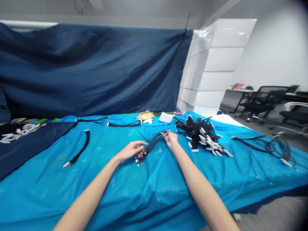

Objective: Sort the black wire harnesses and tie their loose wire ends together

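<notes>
A bundle of thin black cables [154, 142] with small white connectors at its lower left end stretches between my hands above the blue sheet. My right hand [170, 138] pinches the bundle's upper right end. My left hand [133, 151] has its fingers curled round the strands close to the connector end, some fingertips hidden behind them. To the right of my right hand lies a large heap of black cables [203, 133] with white connectors. Left of my left hand, a single curved black cable [83, 150] rests beside a rubber band [60, 161].
More black cables [125, 124] lie along the back, near a gold-coloured packet [145, 115] and a white packet [166, 117]. Looser cables [262, 144] spread at the right. White-tipped pieces [21, 131] lie far left. White boxes [209, 70] stand stacked behind the blue-covered table [108, 192].
</notes>
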A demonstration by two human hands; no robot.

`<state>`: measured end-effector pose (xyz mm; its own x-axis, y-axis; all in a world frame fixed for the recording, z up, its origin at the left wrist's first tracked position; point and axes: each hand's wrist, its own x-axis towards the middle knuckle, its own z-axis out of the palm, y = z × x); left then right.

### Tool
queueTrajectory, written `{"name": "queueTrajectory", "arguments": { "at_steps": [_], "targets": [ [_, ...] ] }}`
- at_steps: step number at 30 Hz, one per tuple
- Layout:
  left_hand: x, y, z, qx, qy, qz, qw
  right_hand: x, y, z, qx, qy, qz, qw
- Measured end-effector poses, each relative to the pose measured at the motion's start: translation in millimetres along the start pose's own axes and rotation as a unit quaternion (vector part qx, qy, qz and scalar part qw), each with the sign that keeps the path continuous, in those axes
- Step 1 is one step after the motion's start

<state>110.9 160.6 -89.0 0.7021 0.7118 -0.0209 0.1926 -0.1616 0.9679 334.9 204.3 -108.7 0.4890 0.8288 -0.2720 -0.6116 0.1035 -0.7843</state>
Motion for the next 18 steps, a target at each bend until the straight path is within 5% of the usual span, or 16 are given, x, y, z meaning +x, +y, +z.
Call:
{"name": "queueTrajectory", "arguments": {
  "at_steps": [10,18],
  "targets": [
    [-0.8,1.4,-0.6,0.008,0.042,0.009,0.999,-10.2,-4.0,-1.8,-0.049,-0.039,0.016,0.998],
    [3.7,1.4,0.9,-0.044,0.105,-0.029,0.993,-35.8,4.7,5.4,-0.138,-0.200,0.068,0.968]
  ]
}}
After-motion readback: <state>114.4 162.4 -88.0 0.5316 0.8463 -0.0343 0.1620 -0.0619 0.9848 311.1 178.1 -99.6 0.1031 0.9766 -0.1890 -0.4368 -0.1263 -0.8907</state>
